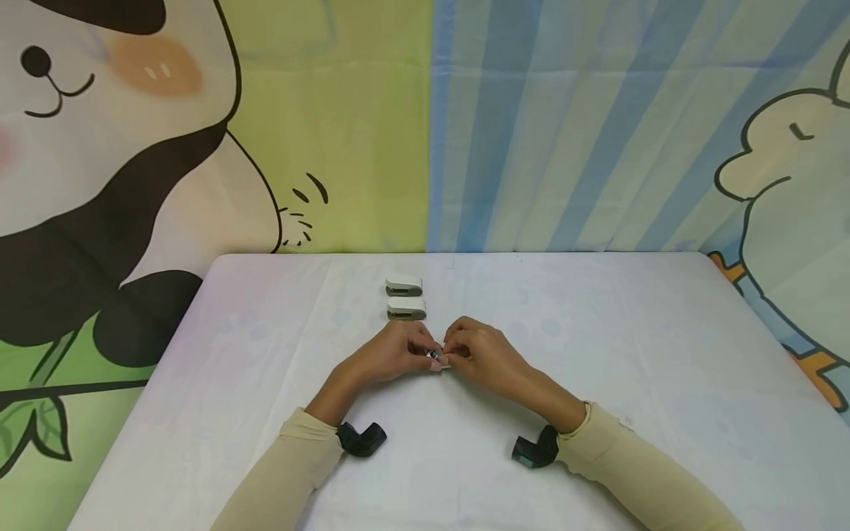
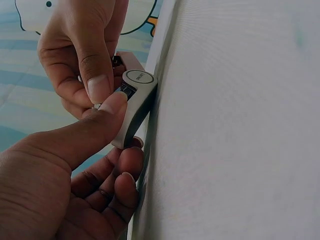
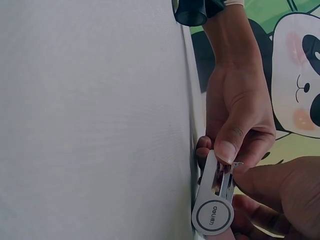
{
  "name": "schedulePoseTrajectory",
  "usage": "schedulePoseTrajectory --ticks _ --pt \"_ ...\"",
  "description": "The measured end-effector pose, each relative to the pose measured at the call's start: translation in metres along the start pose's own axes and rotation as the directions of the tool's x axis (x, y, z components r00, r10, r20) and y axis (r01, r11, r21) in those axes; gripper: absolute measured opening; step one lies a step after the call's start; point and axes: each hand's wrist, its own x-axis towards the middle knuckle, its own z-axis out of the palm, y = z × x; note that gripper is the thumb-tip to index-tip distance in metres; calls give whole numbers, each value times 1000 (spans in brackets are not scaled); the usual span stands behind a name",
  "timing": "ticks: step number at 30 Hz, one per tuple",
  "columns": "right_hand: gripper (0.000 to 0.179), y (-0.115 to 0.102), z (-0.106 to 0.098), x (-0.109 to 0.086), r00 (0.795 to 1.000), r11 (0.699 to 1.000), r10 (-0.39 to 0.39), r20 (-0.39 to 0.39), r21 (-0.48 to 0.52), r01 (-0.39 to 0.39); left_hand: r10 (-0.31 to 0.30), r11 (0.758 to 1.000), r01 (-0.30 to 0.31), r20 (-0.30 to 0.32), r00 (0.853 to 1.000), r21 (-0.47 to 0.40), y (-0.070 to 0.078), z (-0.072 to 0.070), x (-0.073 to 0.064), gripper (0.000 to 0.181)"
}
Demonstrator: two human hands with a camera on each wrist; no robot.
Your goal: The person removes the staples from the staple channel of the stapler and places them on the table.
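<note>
A small white stapler (image 3: 204,187) with a round logo end is held between both hands, its metal channel (image 3: 226,184) exposed. The left hand (image 1: 392,355) grips it, thumb on the channel side and fingers curled around the far side. From the other side, the right hand (image 1: 490,359) pinches a small shiny metal piece (image 3: 238,164) at the channel's edge, beside the left thumb. The fingers hide most of this piece. In the left wrist view, a pale pinkish part (image 2: 131,61) sticks out behind the logo end of the stapler.
Two more white staplers (image 1: 403,285) lie one behind the other on the white-covered table (image 1: 598,332), just beyond the left hand. Black wrist cameras (image 1: 361,439) are worn on both wrists. A printed cartoon curtain (image 1: 345,110) hangs behind the table.
</note>
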Motion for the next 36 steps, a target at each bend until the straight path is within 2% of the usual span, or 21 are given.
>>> schedulePoseTrajectory --ticks 4,15,22,25,30,33,36 --pt "7 2 -2 2 999 999 -38 -6 32 38 -17 1000 17 1 1000 16 1 -2 1 18" --pt "10 7 -9 7 997 994 -66 -25 86 68 -33 999 33 10 999 32 0 -8 2 20" --pt "10 8 -14 10 989 995 -82 -125 54 89 -40 998 39 13 999 48 -1 -10 2 19" --pt "7 16 -21 12 986 995 -19 -168 90 35 -44 998 44 10 999 40 -1 -9 1 19" --pt "5 41 -32 11 969 980 157 -193 152 -129 -74 997 74 18 997 10 -2 -5 0 18" --pt "7 54 -37 9 953 974 203 -224 147 -172 -85 996 85 25 996 -4 -2 -1 -1 18" --pt "13 65 -38 8 944 971 215 -250 161 -179 -90 996 90 34 995 -10 -2 2 -1 18"
